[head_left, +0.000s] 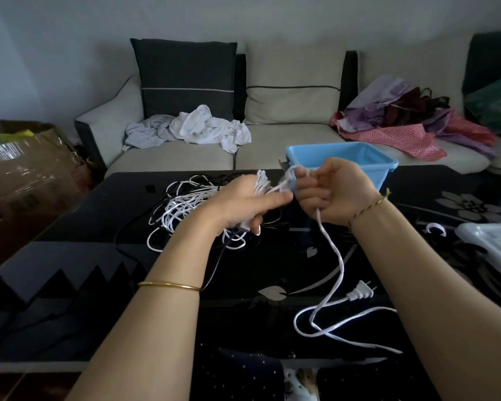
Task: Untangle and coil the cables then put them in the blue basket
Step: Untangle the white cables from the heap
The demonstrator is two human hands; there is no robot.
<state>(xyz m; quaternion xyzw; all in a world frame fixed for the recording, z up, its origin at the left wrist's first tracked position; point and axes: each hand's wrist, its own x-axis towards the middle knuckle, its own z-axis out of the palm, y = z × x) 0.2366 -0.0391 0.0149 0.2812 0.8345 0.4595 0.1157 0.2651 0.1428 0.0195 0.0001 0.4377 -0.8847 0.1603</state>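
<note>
My left hand (245,204) grips a bundle of white cable loops, held above a tangle of white and black cables (182,209) lying on the black table (272,270). My right hand (334,192) is closed on the same white cable (334,256) just to the right. That strand hangs down from my fist, curls on the table and ends in a white two-pin plug (360,293). The blue basket (344,159) stands at the table's far edge, right behind my right hand, and looks empty from here.
A white tray or lid (495,244) sits at the table's right edge, a small white clip (436,228) beside it. Behind the table is a sofa (272,146) with crumpled clothes (203,128) and coloured bags (411,120). A cardboard box (26,166) stands on the left.
</note>
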